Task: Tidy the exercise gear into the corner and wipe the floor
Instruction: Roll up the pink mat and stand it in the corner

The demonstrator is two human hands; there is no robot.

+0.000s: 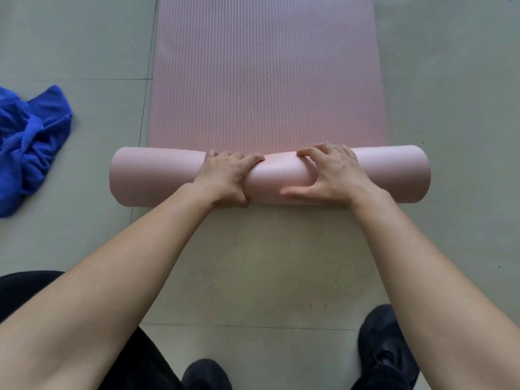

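The pink mat lies on the grey floor, its near end a thick roll. It looks soft, light and springy, so I think it needs firm hold near the middle. The left hand and right hand both grip the roll there, fingers curled over it. The flat part is ribbed.

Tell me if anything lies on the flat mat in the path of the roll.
Nothing visible does. The left hand and right hand grip the roll; the flat mat ahead shows nothing on it. The blue cloth lies on the floor to its left, apart.
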